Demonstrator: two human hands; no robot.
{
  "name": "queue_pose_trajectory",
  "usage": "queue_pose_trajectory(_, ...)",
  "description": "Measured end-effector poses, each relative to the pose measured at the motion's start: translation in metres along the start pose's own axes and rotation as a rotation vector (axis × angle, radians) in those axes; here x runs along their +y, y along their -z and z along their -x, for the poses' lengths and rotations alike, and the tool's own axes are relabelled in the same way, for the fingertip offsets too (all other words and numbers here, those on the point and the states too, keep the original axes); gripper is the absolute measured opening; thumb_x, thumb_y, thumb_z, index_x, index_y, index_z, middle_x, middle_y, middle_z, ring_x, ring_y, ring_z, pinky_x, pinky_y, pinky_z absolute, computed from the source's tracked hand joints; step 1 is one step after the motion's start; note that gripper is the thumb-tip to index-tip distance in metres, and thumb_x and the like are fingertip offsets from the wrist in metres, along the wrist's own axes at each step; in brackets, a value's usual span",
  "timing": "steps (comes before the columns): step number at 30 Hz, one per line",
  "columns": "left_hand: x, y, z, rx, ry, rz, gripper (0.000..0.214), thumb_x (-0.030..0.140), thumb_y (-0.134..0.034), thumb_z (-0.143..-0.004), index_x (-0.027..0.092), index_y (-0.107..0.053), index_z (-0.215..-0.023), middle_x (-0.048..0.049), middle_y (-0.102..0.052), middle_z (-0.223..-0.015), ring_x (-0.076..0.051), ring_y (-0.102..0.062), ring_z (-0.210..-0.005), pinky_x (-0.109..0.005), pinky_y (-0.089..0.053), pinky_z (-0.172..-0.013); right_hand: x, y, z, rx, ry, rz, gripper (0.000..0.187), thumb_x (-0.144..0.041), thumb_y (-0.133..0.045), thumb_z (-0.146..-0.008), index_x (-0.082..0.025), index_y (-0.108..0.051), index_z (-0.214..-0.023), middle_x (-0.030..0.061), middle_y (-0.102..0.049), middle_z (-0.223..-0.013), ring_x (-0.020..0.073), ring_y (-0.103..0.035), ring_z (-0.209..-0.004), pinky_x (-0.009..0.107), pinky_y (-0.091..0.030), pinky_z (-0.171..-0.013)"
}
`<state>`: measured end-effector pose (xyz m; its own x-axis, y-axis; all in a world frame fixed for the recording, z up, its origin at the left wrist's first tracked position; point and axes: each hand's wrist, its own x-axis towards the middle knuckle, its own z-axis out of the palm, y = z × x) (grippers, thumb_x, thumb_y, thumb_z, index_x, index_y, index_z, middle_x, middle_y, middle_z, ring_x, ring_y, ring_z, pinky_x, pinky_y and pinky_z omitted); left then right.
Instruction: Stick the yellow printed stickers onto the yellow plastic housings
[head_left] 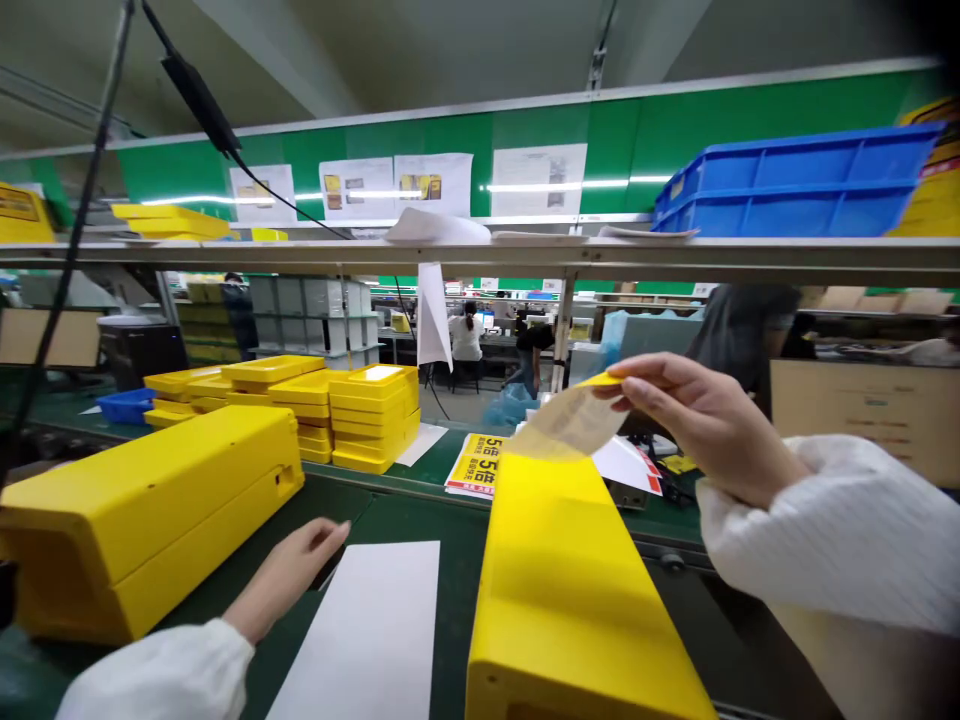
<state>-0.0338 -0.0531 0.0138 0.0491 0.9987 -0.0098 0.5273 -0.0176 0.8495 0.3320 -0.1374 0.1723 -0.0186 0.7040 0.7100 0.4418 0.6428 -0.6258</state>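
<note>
My right hand [694,420] pinches the corner of a thin translucent film [566,425] with a yellow edge. The film hangs at the far end of a long yellow plastic case [562,590], and I cannot tell whether it still sticks there. Beside a white sheet of paper [367,630], my left hand [296,565] is low over the green work surface with its fingers closed together. A small dark edge shows under those fingers; what it belongs to is unclear. To the left lies a second long yellow case [157,510].
Stacked yellow plastic parts [371,410] stand behind, with a small blue tray [126,405] to their left. Printed yellow labels [474,465] lie beyond the near case. Overhead, a shelf [510,255] carries a blue crate [795,180]. A black cable [82,200] hangs at left. People work further back.
</note>
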Motion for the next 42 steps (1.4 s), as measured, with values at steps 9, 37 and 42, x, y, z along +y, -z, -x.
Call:
queue_pose_trajectory(9,0.163,-0.064,0.037,-0.762,0.069,0.983,0.032,0.039,-0.055,-0.078,0.011,-0.064,-0.090,-0.0049,-0.065,-0.079,-0.011,-0.060,-0.063,-0.020,-0.046,-0.058,-0.015,0.000,0.037,-0.199,0.200,0.193,0.018,-0.024,-0.054,-0.084,-0.034,-0.060,-0.098,-0.0053,-0.065,-0.097,0.0089,-0.061,-0.090,0.009,-0.048,-0.076)
queue_pose_trajectory(37,0.123,-0.132,-0.026,-0.481,-0.122,0.662,0.031,0.034,-0.071,-0.063,0.016,-0.047,-0.058,0.0039,-0.045,-0.064,-0.009,-0.040,-0.062,-0.025,-0.029,-0.061,0.081,-0.020,0.100,0.204,-1.017,-0.415,0.032,-0.046,-0.073,-0.063,-0.020,-0.056,-0.065,0.0007,-0.062,-0.088,0.0165,-0.055,-0.084,0.022,-0.045,-0.071)
queue_pose_trajectory(42,0.118,-0.130,-0.028,-0.488,-0.215,0.485,0.029,0.034,-0.070,-0.062,0.017,-0.048,-0.053,0.0000,-0.046,-0.075,-0.016,-0.045,-0.080,-0.031,-0.032,-0.074,0.086,-0.020,0.109,0.191,-1.073,-0.432,0.032,-0.044,-0.076,-0.058,-0.019,-0.058,-0.062,0.0051,-0.058,-0.099,0.0269,-0.051,-0.100,0.032,-0.046,-0.078)
